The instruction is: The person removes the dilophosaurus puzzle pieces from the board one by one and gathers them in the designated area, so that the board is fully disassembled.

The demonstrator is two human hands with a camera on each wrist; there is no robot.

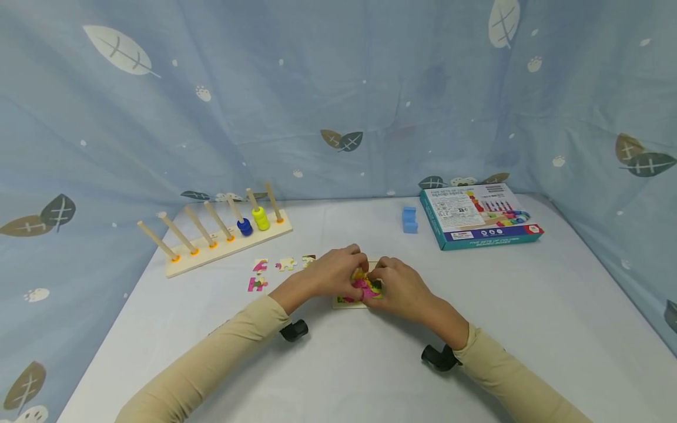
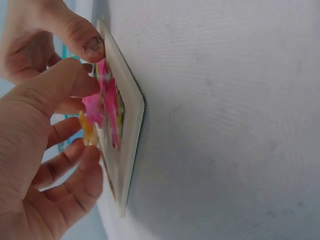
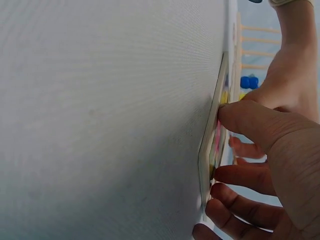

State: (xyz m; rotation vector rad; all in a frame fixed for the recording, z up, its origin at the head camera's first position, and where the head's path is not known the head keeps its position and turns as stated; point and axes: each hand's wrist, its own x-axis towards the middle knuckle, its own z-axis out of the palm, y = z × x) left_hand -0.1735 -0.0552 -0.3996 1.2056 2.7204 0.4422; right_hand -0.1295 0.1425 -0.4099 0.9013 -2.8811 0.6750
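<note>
A puzzle board (image 1: 346, 305) with a pale frame and pink, yellow and green pieces lies flat between the hands. My left hand (image 1: 338, 271) pinches a pink and yellow jigsaw piece (image 2: 93, 110) between thumb and fingers, tilted just above the board. From the right, my right hand (image 1: 404, 291) touches the board, its thumb (image 3: 245, 116) by the near rim and its other fingers spread along the right side. Part of the picture is hidden under both hands. Loose jigsaw pieces (image 1: 257, 284) lie left of the board, one partly behind the left wrist.
A wooden peg rack (image 1: 233, 248) stands at the back left, blue beads (image 1: 244, 227) and yellow beads (image 1: 261, 218) on two pegs. Behind the board sits a light blue block (image 1: 409, 220). A toy box (image 1: 481, 216) lies at the back right, near the leaf-patterned curtain (image 1: 296, 100).
</note>
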